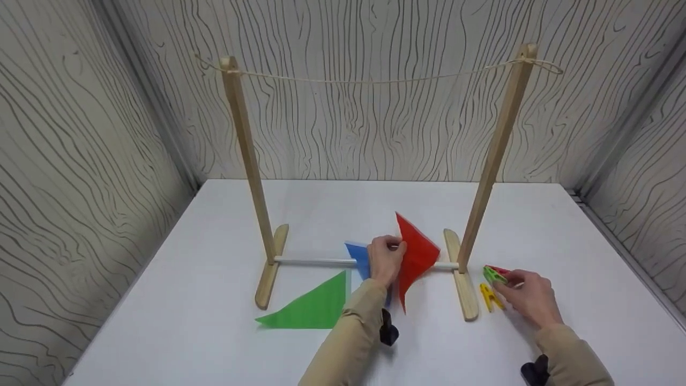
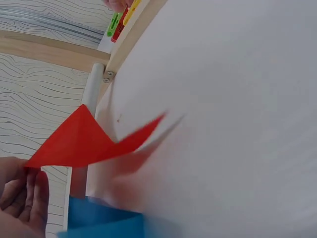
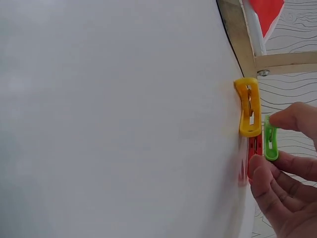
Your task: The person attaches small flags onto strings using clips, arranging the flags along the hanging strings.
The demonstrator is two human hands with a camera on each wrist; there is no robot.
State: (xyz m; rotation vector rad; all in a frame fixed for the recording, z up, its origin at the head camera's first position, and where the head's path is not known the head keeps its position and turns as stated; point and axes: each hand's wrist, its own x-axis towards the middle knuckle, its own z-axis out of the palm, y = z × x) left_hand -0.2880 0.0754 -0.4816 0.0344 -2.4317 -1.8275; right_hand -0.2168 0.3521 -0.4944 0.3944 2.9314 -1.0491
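A red triangular flag (image 1: pixel 417 252) is pinched along its edge by my left hand (image 1: pixel 387 258), between thumb and fingers. It bends and stands off the table, its lower tip pointing toward me. Partly behind that hand lies a blue flag (image 1: pixel 358 256), over the white crossbar (image 1: pixel 316 261). On the right, my right hand (image 1: pixel 528 295) has thumb and fingers at the two ends of a green clothespin (image 3: pixel 270 139). A red clothespin (image 3: pixel 255 145) lies right beside it, partly covered by a fingertip. The yellow clothespin (image 1: pixel 491 297) sits just left of these fingers.
A green triangular flag (image 1: pixel 313 305) lies flat at the front left. Two wooden posts (image 1: pixel 247 150) on flat feet (image 1: pixel 460 276) rise from the white table (image 1: pixel 177 300), joined by the crossbar. A thin string (image 1: pixel 348 82) sags between their tops.
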